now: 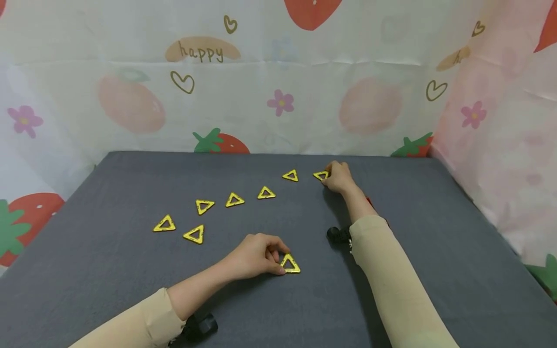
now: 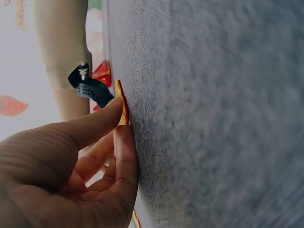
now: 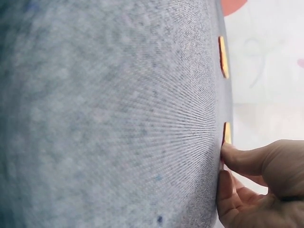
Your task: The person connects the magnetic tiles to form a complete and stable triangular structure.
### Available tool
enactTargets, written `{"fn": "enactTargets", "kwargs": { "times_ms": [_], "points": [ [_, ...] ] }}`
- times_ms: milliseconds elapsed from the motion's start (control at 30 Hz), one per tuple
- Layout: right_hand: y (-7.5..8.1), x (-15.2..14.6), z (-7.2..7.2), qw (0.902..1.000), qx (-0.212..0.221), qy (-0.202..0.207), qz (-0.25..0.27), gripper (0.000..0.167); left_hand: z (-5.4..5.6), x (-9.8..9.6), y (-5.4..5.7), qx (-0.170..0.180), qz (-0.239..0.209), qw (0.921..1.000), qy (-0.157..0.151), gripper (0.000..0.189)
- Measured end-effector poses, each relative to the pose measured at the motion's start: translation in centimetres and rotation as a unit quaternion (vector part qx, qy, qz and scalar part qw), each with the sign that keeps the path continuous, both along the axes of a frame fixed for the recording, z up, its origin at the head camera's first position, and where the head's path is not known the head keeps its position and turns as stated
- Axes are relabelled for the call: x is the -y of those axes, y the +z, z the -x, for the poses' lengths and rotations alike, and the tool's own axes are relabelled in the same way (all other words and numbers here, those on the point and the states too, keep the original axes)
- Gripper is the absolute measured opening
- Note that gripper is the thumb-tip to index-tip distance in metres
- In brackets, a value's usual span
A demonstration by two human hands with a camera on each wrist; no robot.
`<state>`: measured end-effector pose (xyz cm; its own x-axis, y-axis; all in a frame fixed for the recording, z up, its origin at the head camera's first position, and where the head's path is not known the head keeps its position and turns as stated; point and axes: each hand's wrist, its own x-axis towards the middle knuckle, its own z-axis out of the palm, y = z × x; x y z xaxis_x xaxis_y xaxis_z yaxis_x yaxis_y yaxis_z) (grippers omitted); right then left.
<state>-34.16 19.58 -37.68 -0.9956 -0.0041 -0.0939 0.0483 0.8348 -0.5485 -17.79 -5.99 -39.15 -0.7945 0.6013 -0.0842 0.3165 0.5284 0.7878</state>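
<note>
My left hand (image 1: pixel 256 256) pinches a yellow triangular frame piece (image 1: pixel 295 269) by its left side, low over the dark cloth at the near middle. In the left wrist view, thumb and forefinger meet on that thin triangle (image 2: pixel 118 88), which shows a red edge. Farther back on the right, my right hand (image 1: pixel 341 179) pinches another yellow triangle (image 1: pixel 317 175) at its right corner. The right wrist view has this triangle (image 3: pixel 227 130) at the thumb tip, close to the cloth, with a second triangle (image 3: pixel 223 57) beyond it.
Several more yellow triangles lie apart on the grey cloth (image 1: pixel 109 270), among them one at the far left (image 1: pixel 164 229) and one left of my right hand (image 1: pixel 296 178). Printed curtains (image 1: pixel 313 125) stand behind and at the sides. Black wrist cameras hang below both sleeves.
</note>
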Motion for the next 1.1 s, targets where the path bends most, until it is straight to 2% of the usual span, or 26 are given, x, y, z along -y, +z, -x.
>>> {"fn": "enactTargets", "kwargs": {
  "times_ms": [233, 467, 767, 900, 1100],
  "points": [
    [0.0, 0.1, 0.1, 0.9998, -0.019, -0.004, 0.008, 0.049, -0.2, 0.0, 0.2, -0.001, -0.005, 0.9999, 0.009, 0.033],
    [0.1, 0.4, -0.1, 0.9984, -0.033, -0.035, 0.028, 0.048, -0.4, 0.0, 0.2, 0.003, 0.000, 0.9999, 0.010, 0.033],
    [0.8, 1.0, -0.7, 0.9950, -0.067, -0.063, 0.040, 0.032, -0.4, 0.0, 0.2, 0.009, -0.001, 0.9999, 0.009, 0.034],
    [1.7, 1.3, -1.1, 0.9926, -0.079, -0.059, 0.070, 0.028, -0.3, 0.0, 0.2, 0.012, -0.002, 0.9999, 0.007, 0.035],
    [3.6, 1.2, -2.0, 0.9832, -0.085, -0.024, 0.160, 0.029, -0.2, -0.1, 0.0, 0.000, -0.006, 1.0000, 0.004, 0.035]
  ]
}}
